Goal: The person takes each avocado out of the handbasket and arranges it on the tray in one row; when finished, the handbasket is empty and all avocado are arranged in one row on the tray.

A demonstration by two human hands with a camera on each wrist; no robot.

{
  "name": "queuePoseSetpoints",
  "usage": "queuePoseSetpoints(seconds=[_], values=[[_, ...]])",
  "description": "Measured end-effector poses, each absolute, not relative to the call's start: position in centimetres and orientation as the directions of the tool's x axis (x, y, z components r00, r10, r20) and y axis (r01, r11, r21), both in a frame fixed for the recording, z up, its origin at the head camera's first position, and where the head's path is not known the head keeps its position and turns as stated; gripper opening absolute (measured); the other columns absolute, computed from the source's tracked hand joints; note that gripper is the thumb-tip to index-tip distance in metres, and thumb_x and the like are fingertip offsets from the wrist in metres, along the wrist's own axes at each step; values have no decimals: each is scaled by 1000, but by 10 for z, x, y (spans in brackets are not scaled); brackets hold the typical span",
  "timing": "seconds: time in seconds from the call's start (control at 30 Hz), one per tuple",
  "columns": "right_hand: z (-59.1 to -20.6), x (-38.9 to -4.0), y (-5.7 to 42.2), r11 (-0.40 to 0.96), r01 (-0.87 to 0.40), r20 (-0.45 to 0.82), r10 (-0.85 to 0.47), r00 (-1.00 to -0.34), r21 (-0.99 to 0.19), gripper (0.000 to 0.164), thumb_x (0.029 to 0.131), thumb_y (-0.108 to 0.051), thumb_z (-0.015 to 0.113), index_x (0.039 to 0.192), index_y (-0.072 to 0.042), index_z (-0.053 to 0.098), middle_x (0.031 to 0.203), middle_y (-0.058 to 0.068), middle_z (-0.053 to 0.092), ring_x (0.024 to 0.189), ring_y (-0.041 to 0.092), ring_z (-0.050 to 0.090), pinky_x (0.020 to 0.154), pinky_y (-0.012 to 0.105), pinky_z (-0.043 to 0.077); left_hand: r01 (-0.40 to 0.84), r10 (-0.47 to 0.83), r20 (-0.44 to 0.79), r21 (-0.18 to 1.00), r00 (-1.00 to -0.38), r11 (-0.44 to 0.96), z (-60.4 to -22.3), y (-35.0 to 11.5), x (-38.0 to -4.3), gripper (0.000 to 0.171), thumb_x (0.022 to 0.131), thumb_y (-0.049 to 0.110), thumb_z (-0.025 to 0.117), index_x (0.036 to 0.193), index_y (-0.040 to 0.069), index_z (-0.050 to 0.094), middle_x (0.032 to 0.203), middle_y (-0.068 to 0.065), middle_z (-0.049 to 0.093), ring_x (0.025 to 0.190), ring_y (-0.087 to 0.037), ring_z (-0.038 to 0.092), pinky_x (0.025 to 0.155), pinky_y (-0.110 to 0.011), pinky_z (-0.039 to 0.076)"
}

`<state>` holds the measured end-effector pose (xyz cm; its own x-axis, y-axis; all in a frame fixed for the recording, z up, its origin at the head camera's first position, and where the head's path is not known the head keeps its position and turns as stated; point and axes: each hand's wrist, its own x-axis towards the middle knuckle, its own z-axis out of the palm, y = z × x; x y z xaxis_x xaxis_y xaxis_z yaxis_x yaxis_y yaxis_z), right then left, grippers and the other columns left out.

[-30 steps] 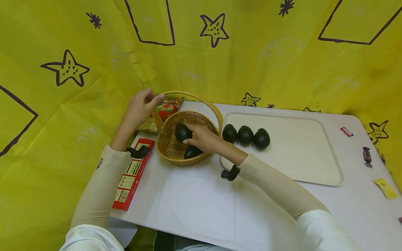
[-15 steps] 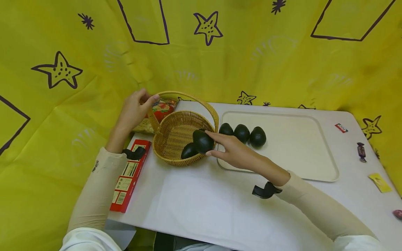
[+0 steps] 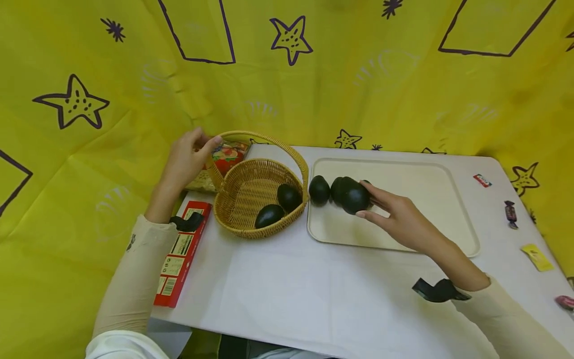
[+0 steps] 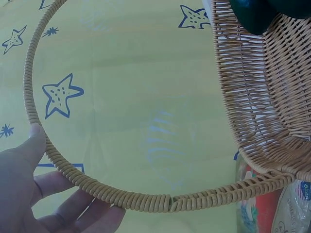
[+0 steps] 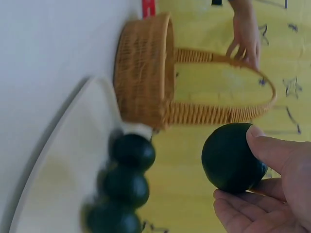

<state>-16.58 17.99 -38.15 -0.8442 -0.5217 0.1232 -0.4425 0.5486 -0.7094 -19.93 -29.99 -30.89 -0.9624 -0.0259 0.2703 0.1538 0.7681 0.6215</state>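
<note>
In the head view my left hand (image 3: 184,159) grips the arched handle (image 3: 264,135) of a wicker basket (image 3: 242,232), its thumb and fingers around the cane in the left wrist view. Two dark green avocados lie in the basket, one (image 3: 269,216) in front and one (image 3: 289,197) by the right wall. My right hand (image 3: 401,219) pinches another avocado (image 5: 232,158) between thumb and fingers, held above the cream tray (image 3: 421,199). On the tray's left side stand three avocados in a row; the leftmost (image 3: 319,190) shows whole, the others are partly hidden behind the held one.
A red box (image 3: 181,254) lies left of the basket, and a colourful food packet (image 3: 226,157) stands behind it. Small wrapped sweets, including a purple one (image 3: 510,214) and a yellow packet (image 3: 536,257), lie along the table's right side. A yellow curtain hangs behind.
My right hand has lifted an avocado out of the basket and carried it right, over the tray. Two avocados now show in the basket. My left hand has stayed on the handle.
</note>
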Motion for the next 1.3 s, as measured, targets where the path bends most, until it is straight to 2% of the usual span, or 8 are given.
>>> queuePoseSetpoints(seconds=[0.33, 0.5, 0.57, 0.73, 0.8, 0.97, 1.17, 1.3], values=[[-410, -196, 241, 666, -280, 20, -369, -929, -691, 81, 104, -36, 70, 166, -5, 28, 165, 27, 36, 142, 49, 49, 106, 55, 42, 143, -30, 260, 619, -965, 772, -311, -301, -198, 52, 106, 56, 56, 106, 4, 63, 109, -16, 63, 94, -30, 59, 80, -44, 46], [-430, -212, 259, 669, -219, -31, -340, -940, -710, 83, 106, -39, 67, 165, 1, 26, 163, 33, 34, 143, 52, 46, 96, 9, 47, 149, -29, 268, 621, -963, 770, -312, -302, -199, 51, 107, 54, 57, 105, 4, 63, 109, -17, 63, 94, -31, 59, 81, -44, 45], [-436, -216, 263, 670, -204, -46, -336, -941, -714, 83, 106, -39, 66, 164, 3, 25, 162, 35, 35, 142, 53, 45, 93, 4, 43, 153, -28, 273, 619, -962, 771, -312, -302, -199, 50, 107, 53, 57, 104, 4, 63, 108, -17, 63, 94, -31, 59, 81, -44, 45], [-450, -224, 266, 698, -191, -75, -332, -940, -690, 81, 107, -37, 65, 162, 8, 27, 158, 40, 36, 141, 56, 45, 106, 43, 47, 151, -30, 270, 621, -962, 770, -312, -302, -198, 50, 107, 54, 57, 104, 4, 63, 108, -17, 63, 95, -31, 58, 81, -44, 44], [-455, -227, 267, 702, -191, -79, -332, -940, -687, 80, 107, -36, 65, 161, 10, 27, 158, 41, 35, 140, 56, 45, 105, 44, 47, 147, -32, 267, 622, -963, 769, -312, -302, -199, 51, 106, 55, 56, 104, 5, 63, 108, -17, 63, 96, -31, 58, 82, -44, 44], [-467, -231, 266, 687, -199, -67, -340, -938, -698, 78, 106, -32, 67, 159, 12, 30, 156, 42, 36, 139, 56, 47, 99, 15, 48, 152, -34, 275, 624, -961, 767, -312, -302, -199, 50, 106, 55, 57, 103, 5, 63, 107, -16, 63, 96, -30, 57, 82, -44, 43], [-471, -231, 261, 669, -214, -62, -363, -930, -712, 76, 107, -30, 67, 161, 8, 30, 159, 40, 34, 140, 58, 45, 108, 54, 43, 155, -33, 276, 629, -960, 762, -311, -302, -199, 52, 106, 57, 56, 105, 5, 64, 107, -15, 63, 90, -30, 59, 79, -43, 46], [-469, -231, 259, 664, -195, -96, -375, -922, -722, 79, 107, -34, 65, 162, 6, 25, 163, 38, 29, 142, 60, 40, 109, 60, 41, 149, -35, 271, 630, -962, 763, -310, -302, -199, 52, 106, 58, 56, 106, 7, 65, 107, -13, 63, 83, -30, 62, 76, -42, 49]])
